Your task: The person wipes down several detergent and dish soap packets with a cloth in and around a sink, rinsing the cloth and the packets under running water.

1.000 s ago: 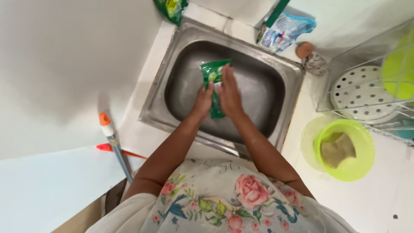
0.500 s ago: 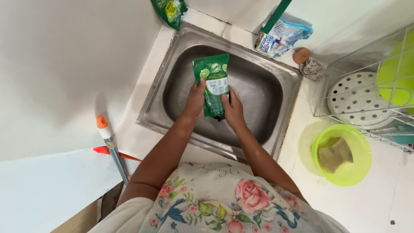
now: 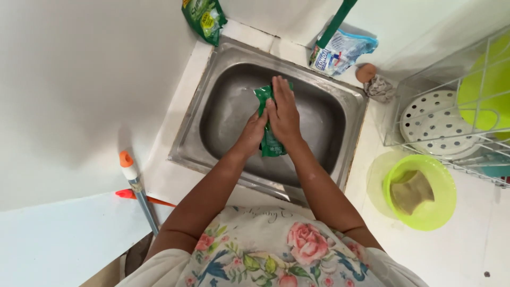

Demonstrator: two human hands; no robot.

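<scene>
Two hands now fold over the green detergent pouch (image 3: pixel 270 139) above the steel sink (image 3: pixel 350 114): my right hand (image 3: pixel 284 114) lies flat across it, where half a second ago it only gripped the edge, and my left hand (image 3: pixel 254 130) pinches its side, squeezing it.

The right hand (image 3: pixel 284 114) covers most of the green pouch (image 3: pixel 270 146) and the left hand (image 3: pixel 254 133) hides its left edge, while the top edge crops a second green pouch (image 3: pixel 204 18) and the right edge cuts off the wire rack (image 3: pixel 451 106).
</scene>
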